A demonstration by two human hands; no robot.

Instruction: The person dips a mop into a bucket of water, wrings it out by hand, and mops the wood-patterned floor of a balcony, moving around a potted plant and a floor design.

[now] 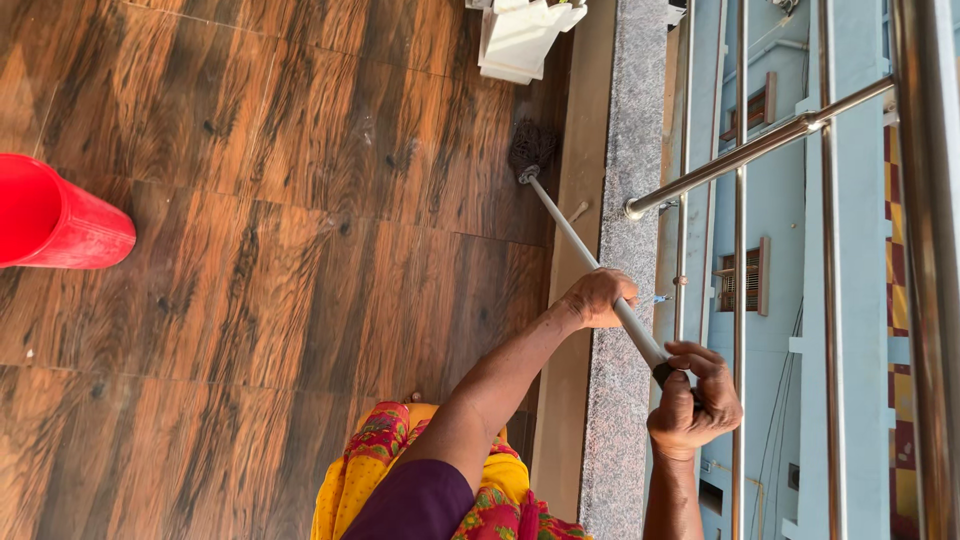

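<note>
Two hands share one long mop handle (585, 250), spaced apart along it, which gives leverage for steering the far end. The left hand (598, 297) sits midway up the pale shaft, fingers curled over and pressed together around it. The right hand (692, 400) holds the dark near end, fingers wrapped shut on the grip, thumb folded across. The handle slants away to the left, its dark stringy mop head (531, 148) resting on the wood-patterned floor (280, 260) close beside the speckled stone ledge (628, 130). A steel railing (760, 150) rises just right of that ledge, near the right hand. A red bucket (55, 215) stands well apart at the far left, and a white folded object (520, 40) lies beyond the mop head
</note>
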